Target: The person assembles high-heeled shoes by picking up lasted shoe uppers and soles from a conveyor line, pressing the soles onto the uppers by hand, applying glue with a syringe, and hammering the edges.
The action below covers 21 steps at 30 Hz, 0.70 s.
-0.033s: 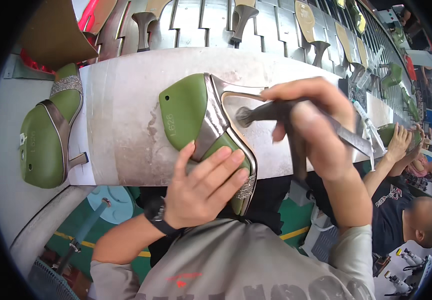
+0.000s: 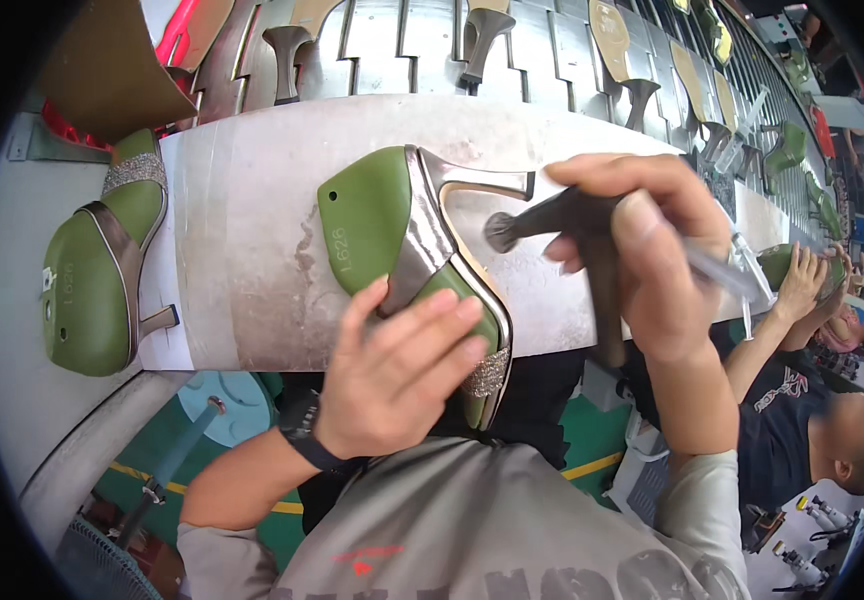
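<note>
A green high-heeled shoe (image 2: 367, 220) on a last lies on its side across the pale work board, with a shiny bronze strap, a glittery band and a metallic heel (image 2: 492, 182) that points right. My left hand (image 2: 392, 385), wearing a dark wristband, holds the shoe, its fingers laid over the green side; the thumb is hidden. In my right hand (image 2: 657, 270) is a dark hammer (image 2: 604, 300), gripped near its head. The round face of the hammer hovers just right of the shoe's inner edge, below the heel, apart from it.
A second green shoe (image 2: 92, 285) lies at the board's left end. Behind the board (image 2: 242, 250), a slatted metal conveyor (image 2: 377, 50) carries several heeled insoles. A syringe (image 2: 742, 275) lies past my right hand. At far right a co-worker's hands (image 2: 802, 285) hold another green shoe.
My right hand and the hammer have drawn slightly to the right, uncovering the heel tip. My left hand has shifted a little left on the shoe, which stays almost in place.
</note>
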Each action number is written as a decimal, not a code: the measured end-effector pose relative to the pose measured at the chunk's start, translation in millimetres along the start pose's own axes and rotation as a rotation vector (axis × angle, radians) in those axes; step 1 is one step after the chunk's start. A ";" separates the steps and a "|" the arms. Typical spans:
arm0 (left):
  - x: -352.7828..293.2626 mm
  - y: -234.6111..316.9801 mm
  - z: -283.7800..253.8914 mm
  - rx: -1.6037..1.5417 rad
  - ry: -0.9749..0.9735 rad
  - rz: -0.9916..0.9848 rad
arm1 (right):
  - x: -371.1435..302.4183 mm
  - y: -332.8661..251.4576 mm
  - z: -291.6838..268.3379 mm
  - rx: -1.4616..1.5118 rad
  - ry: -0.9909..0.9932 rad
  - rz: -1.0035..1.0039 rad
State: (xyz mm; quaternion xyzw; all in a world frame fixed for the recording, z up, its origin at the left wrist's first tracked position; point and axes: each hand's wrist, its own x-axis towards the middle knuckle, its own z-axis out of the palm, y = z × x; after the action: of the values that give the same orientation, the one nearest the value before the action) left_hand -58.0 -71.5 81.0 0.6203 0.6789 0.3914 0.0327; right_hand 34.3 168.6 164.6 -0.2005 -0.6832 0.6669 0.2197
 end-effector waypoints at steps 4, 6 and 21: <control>49.0 -44.4 -14.8 -0.010 0.194 -0.058 | 6.0 -10.0 -3.3 0.151 0.180 0.024; 81.6 -59.1 -11.5 0.076 0.305 -0.208 | 13.8 6.7 -6.1 -0.137 0.111 -0.152; 79.6 -76.4 -2.8 -0.078 0.200 -0.333 | 25.5 28.7 28.4 0.109 0.172 0.080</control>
State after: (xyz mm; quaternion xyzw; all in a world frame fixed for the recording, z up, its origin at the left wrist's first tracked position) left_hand -140.1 2.0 74.3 0.4557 0.7564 0.4662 0.0534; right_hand -3.4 160.5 136.3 -0.2718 -0.6161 0.6917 0.2611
